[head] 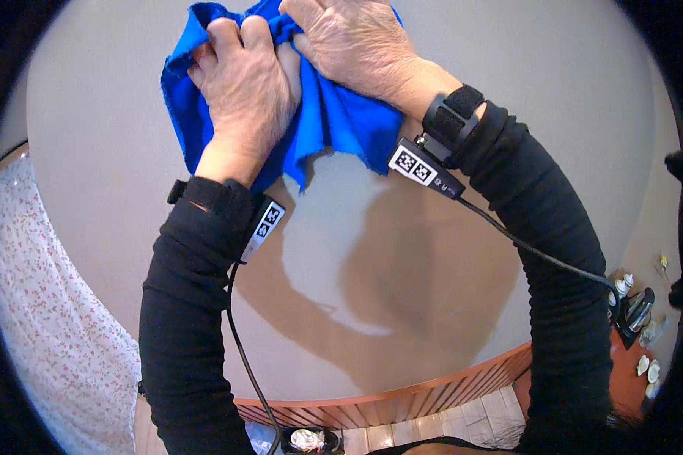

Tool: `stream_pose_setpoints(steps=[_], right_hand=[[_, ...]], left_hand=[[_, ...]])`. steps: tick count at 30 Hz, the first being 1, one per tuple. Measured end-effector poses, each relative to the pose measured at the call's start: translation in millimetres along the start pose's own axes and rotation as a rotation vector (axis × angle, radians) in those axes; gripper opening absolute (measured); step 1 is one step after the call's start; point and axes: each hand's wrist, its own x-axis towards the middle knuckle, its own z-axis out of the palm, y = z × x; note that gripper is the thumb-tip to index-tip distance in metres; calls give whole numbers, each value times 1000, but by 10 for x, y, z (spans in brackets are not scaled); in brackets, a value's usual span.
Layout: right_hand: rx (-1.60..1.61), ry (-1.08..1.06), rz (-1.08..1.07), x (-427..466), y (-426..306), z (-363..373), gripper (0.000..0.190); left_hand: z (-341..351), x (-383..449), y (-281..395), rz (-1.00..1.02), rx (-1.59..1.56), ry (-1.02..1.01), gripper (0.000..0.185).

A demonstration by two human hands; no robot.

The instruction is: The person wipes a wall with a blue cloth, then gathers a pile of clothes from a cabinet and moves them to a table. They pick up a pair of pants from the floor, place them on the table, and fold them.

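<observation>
A bright blue cloth [347,125] with frayed edges hangs in folds near the top of the view, before a plain grey wall [546,114]. My left hand [245,85] grips its bunched upper part, fingers curled into the fabric. Close beside it, my right hand [356,51] pinches another fold of the same cloth; the tips of its fingers are hidden. Whether the cloth touches the wall I cannot tell. Each wrist wears a black strap with a small cabled device, the left device [263,227] and the right device [424,168], both bearing printed codes.
Slatted wooden panelling [387,401] runs along the wall's foot above a plank-patterned floor [467,424]. A white floral curtain or cover [51,296] hangs at left. Small items stand on a reddish-brown surface [626,364] at right. Cables [242,352] trail from both wrists.
</observation>
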Motion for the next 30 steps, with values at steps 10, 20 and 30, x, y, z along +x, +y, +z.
stream_pose_setpoints(steps=[10, 20, 30], right_hand=[[-17, -45, 95, -616, -46, -460, 14], [-58, -66, 171, -1128, -256, -645, 19], [69, -272, 137, -1597, -1024, -807, 15]], left_hand=[[-57, -367, 613, 6, 27, -1, 23], [-335, -792, 1107, -32, -32, -119, 22], [-769, -1686, 1159, -68, -240, -211, 28]])
